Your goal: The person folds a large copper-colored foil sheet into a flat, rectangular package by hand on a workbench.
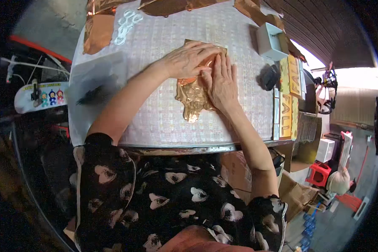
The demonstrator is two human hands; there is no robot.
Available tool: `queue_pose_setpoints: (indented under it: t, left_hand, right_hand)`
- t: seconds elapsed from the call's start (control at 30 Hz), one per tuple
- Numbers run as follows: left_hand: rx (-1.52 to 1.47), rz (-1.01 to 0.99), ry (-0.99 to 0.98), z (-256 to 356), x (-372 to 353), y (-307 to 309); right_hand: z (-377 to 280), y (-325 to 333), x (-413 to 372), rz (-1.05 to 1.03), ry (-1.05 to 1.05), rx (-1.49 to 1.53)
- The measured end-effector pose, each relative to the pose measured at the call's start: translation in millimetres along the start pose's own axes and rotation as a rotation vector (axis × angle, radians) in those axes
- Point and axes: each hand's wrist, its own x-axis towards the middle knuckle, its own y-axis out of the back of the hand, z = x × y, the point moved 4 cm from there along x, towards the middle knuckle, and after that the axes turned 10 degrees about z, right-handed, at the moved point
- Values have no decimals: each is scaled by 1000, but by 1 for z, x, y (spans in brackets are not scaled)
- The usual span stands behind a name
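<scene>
A crumpled, shiny gold foil piece (193, 100), perhaps a deflated foil balloon, lies on the table in front of me. My left hand (191, 59) rests across its upper part, fingers stretched toward the right. Along its right side lies my right hand (222, 82), flat, with the fingers pointing away from me. The two hands meet near the fold of the foil, and they cover much of its upper half. Whether the fingertips pinch any of it is hidden.
A checked cloth covers the table (155, 122). Copper foil sheets (98, 33) lie along the far edge, near a white string-like bundle (128, 25). At left is a clear plastic bag (96, 84). At right are a white box (271, 42), a black object (269, 77) and yellow lettered boxes (286, 111).
</scene>
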Motion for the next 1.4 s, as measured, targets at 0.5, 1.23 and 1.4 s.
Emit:
queue_pose_setpoints:
  t: [0.5,1.23,1.4]
  left_hand:
    - [9,299,227,-78,-21,49]
    - [-39,322,482,-83,-6,36]
    - [-95,344,533,-99,-3,28]
  right_hand:
    - [-1,0,1,-72,12,8]
    - [0,0,2,-78,30,-21]
    - [3,-2,0,-85,34,-8]
